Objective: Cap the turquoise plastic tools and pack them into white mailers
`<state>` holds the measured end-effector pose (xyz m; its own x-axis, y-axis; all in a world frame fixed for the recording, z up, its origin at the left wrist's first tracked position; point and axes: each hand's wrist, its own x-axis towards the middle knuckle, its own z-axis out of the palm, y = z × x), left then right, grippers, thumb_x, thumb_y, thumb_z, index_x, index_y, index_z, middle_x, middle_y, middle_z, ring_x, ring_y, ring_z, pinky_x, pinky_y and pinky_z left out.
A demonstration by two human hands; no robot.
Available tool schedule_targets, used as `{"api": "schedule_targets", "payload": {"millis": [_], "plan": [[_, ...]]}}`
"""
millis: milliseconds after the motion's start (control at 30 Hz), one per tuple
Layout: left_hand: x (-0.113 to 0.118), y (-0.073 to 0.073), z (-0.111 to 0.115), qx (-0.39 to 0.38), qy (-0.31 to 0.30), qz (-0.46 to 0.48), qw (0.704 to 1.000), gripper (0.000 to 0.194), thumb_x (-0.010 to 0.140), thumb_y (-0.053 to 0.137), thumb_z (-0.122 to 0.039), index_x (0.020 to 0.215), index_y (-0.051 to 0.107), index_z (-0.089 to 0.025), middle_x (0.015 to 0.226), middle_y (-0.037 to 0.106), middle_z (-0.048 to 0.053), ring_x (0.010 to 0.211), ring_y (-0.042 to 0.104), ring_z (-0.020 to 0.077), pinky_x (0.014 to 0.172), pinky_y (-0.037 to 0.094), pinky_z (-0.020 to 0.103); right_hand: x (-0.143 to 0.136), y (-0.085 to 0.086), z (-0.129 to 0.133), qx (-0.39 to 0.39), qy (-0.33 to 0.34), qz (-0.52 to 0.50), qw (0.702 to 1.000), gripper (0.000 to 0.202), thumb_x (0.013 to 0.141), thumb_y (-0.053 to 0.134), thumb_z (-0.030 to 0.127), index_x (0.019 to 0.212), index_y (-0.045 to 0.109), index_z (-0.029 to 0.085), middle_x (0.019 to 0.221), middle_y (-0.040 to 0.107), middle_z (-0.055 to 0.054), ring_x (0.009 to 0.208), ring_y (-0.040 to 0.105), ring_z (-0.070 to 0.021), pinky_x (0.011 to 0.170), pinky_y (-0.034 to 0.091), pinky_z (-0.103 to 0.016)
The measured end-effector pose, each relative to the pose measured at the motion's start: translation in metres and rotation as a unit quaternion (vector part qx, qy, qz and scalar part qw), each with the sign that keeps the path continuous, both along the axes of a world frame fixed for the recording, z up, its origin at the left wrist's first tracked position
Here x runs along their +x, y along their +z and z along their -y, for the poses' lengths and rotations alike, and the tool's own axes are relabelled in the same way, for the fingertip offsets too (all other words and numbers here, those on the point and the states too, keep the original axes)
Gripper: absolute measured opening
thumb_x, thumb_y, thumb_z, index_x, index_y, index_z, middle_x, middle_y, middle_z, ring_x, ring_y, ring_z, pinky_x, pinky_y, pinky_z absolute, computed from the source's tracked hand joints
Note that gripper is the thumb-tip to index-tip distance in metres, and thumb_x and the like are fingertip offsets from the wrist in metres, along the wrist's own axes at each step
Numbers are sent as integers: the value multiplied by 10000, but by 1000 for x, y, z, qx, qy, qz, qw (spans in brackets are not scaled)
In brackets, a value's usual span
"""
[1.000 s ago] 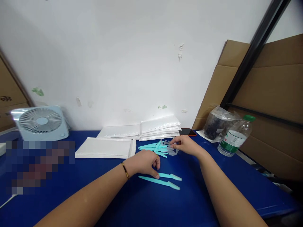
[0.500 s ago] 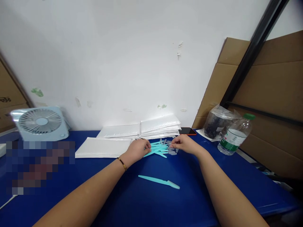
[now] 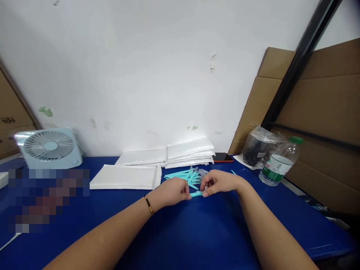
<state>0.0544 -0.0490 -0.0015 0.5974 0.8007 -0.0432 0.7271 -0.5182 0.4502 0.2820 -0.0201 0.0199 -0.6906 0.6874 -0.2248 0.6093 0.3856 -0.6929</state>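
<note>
A turquoise eyebrow razor [image 3: 196, 194] spans the gap between my two hands, just above the blue table. My left hand [image 3: 174, 191], with a bracelet at the wrist, pinches one end of it. At the other end the thumb and fingers of my right hand [image 3: 218, 183] are closed on it; whether they also hold a clear cap is hidden. Right behind my hands lies a loose pile of turquoise razors [image 3: 182, 174]. Clear plastic caps [image 3: 201, 172] lie at its right side, partly covered by my right hand. Past my right wrist a turquoise tip [image 3: 233, 172] shows.
White padded envelopes [image 3: 123, 177] lie left of the pile, with more stacked envelopes [image 3: 189, 148] against the wall. A phone [image 3: 223, 157], a bagged dark cup [image 3: 254, 150] and a water bottle [image 3: 277, 165] stand or lie rightward. A fan [image 3: 50, 146] stands at left.
Both hands have drawn back from the pile towards me and come together on one razor. The single razor that lay in front is gone from there; a turquoise tip now shows behind my right wrist.
</note>
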Motion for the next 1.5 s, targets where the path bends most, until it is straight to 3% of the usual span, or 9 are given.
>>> {"api": "schedule_targets", "payload": {"millis": [167,300,400,500,833,933,1167,1300,1500], "plan": [[-17,4,-22,-15,30,18,999,240,759,541,-409,793,621,-187,718,632,6,624,565,134,513,369,211,5,-10,-11,9,-44,-25,999,361,710,606,482,763,683,133,580,607,-10,488,496,-96,483,391,-203],[-20,-5,-27,85,84,15,993,319,769,521,-460,927,603,-195,933,635,48,860,579,196,710,431,263,17,-19,-27,103,-132,-31,985,346,717,603,467,767,688,135,627,639,-33,567,551,-133,524,404,-219],[-13,-19,-25,163,77,11,983,614,751,503,-588,1218,476,-190,1277,475,109,1195,398,280,953,339,358,21,-26,-35,192,-163,-25,967,286,769,559,402,840,695,160,755,669,-52,682,581,-169,611,429,-253],[-7,-30,-21,156,27,-24,987,615,842,368,-568,1348,336,-221,1406,334,99,1297,267,279,1029,242,410,17,-33,-41,274,-168,-49,946,255,828,485,295,964,673,188,953,657,-65,859,583,-193,766,437,-292],[1,-18,-3,160,-53,-30,985,408,893,333,-468,1132,571,-239,1159,597,58,1065,541,218,860,402,296,-10,-50,-45,328,-81,-17,941,190,801,541,237,889,708,217,925,671,-50,905,575,-196,831,416,-312],[-3,-15,-11,146,-29,-20,989,400,920,287,-399,916,648,-227,943,674,33,885,606,190,786,415,268,-5,-51,-47,303,-94,-24,948,199,767,565,204,907,706,220,925,683,-40,880,598,-189,804,439,-296],[-24,-23,-41,148,78,16,986,239,801,526,-292,1012,628,-244,1027,644,6,953,564,186,788,422,243,5,-51,-47,321,-153,4,935,189,693,647,228,876,693,217,892,670,-40,806,604,-186,701,454,-265],[-28,-27,-47,156,80,3,985,174,786,537,-263,899,661,-216,930,651,24,858,577,175,738,427,241,5,-49,-46,304,-158,36,939,110,712,618,198,783,699,218,767,672,-18,690,598,-159,605,424,-237],[-26,-25,-46,207,77,-38,975,225,838,434,-215,766,646,-193,796,642,36,743,575,163,664,401,246,2,-48,-47,321,-127,20,938,191,781,522,156,826,700,207,834,679,-34,771,599,-161,680,425,-241]]}}
